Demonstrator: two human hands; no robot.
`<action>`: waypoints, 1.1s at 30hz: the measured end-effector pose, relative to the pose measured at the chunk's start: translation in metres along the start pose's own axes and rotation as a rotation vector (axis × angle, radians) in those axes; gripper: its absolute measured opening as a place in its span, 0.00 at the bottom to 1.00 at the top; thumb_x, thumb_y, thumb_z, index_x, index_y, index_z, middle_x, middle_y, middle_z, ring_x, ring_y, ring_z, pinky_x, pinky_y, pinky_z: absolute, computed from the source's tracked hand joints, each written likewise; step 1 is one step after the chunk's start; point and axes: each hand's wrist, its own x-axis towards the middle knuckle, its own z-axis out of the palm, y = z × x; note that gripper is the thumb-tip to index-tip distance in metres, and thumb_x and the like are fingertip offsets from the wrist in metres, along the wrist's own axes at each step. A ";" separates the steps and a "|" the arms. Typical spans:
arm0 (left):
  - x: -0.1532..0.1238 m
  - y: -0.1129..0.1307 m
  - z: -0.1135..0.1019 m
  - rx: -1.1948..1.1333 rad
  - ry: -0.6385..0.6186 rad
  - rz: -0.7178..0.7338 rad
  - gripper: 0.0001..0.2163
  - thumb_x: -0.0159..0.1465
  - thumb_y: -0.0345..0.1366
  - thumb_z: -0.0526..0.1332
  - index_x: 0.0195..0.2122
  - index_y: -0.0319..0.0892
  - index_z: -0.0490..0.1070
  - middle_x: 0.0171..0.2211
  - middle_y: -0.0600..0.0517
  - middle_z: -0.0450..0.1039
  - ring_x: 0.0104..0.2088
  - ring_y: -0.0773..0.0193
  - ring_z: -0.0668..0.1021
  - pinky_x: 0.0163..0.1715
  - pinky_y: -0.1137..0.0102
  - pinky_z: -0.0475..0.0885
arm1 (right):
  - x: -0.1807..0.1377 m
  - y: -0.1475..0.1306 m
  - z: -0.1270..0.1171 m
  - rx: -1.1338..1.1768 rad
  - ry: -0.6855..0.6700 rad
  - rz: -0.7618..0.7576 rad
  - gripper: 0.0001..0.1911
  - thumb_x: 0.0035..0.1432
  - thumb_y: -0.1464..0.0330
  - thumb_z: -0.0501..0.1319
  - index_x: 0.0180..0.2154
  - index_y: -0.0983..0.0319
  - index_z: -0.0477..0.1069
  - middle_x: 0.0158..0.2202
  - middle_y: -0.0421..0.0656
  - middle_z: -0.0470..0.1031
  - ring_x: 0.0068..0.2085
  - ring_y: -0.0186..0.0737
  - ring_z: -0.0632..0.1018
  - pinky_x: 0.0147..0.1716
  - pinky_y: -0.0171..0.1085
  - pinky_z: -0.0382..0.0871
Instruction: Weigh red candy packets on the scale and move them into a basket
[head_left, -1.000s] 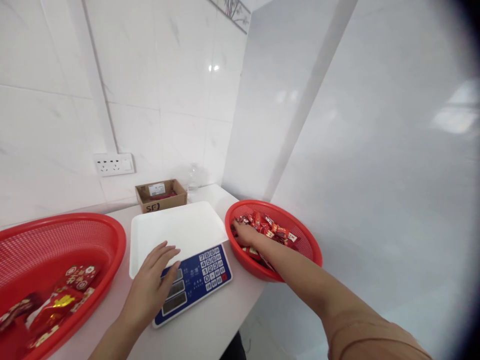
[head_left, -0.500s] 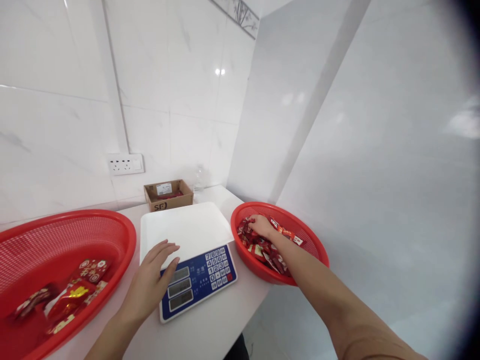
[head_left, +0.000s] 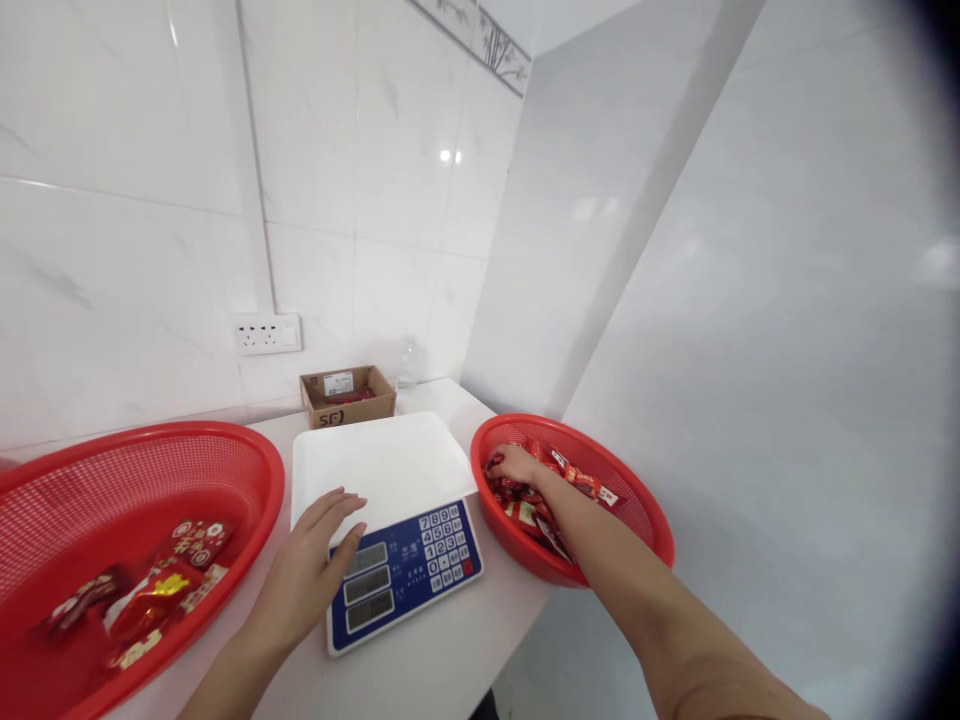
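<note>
My left hand (head_left: 311, 560) hovers over the front left of a white electronic scale (head_left: 382, 465), fingers stretched out and holding nothing. The scale's plate is bare, and its blue panel carries number keys and grey displays. On the right, my right hand (head_left: 515, 464) reaches into a red plastic basket (head_left: 652, 510), its fingers curled over small red wrapped snack packets (head_left: 521, 512); the fingertips are hidden among them. A larger red basket (head_left: 274, 470) stands to the left, with a few red and gold packets (head_left: 154, 605) lying in it.
Behind the scale sits an open cardboard box (head_left: 349, 408) with something dark red inside. A clear plastic bottle (head_left: 408, 362) stands beside it. All rest on a white table (head_left: 450, 650) against a tiled wall with a socket panel (head_left: 268, 334). A grey-white wall rises on the right.
The whole view has shifted slightly, with things now a little lower and further right. My right hand is still in the right basket, its fingers slightly deeper among the packets.
</note>
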 end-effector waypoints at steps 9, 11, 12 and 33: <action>0.001 0.001 0.000 -0.044 -0.022 -0.054 0.17 0.62 0.48 0.52 0.46 0.47 0.71 0.50 0.46 0.71 0.55 0.52 0.69 0.45 0.56 0.72 | -0.015 0.006 -0.027 0.100 0.163 0.025 0.06 0.44 0.73 0.59 0.26 0.63 0.74 0.25 0.40 0.76 0.29 0.35 0.75 0.29 0.31 0.65; 0.001 0.002 0.000 -0.061 -0.030 -0.066 0.17 0.62 0.48 0.52 0.46 0.47 0.71 0.50 0.46 0.71 0.55 0.52 0.69 0.45 0.56 0.72 | -0.018 0.004 -0.034 0.123 0.197 0.024 0.07 0.44 0.73 0.58 0.27 0.63 0.74 0.25 0.40 0.76 0.29 0.36 0.75 0.30 0.31 0.66; 0.000 0.002 0.000 -0.070 -0.033 -0.070 0.17 0.62 0.48 0.52 0.46 0.47 0.71 0.50 0.46 0.71 0.55 0.52 0.69 0.45 0.57 0.72 | -0.020 0.002 -0.039 0.134 0.216 0.020 0.07 0.44 0.72 0.59 0.28 0.63 0.75 0.26 0.41 0.77 0.30 0.36 0.75 0.32 0.32 0.66; 0.004 0.035 -0.008 -1.288 -0.010 -0.583 0.21 0.59 0.46 0.60 0.53 0.49 0.63 0.49 0.48 0.70 0.43 0.59 0.76 0.37 0.65 0.74 | -0.078 -0.181 0.054 0.565 -0.270 -0.591 0.14 0.51 0.65 0.61 0.41 0.59 0.71 0.37 0.40 0.75 0.36 0.35 0.75 0.38 0.37 0.70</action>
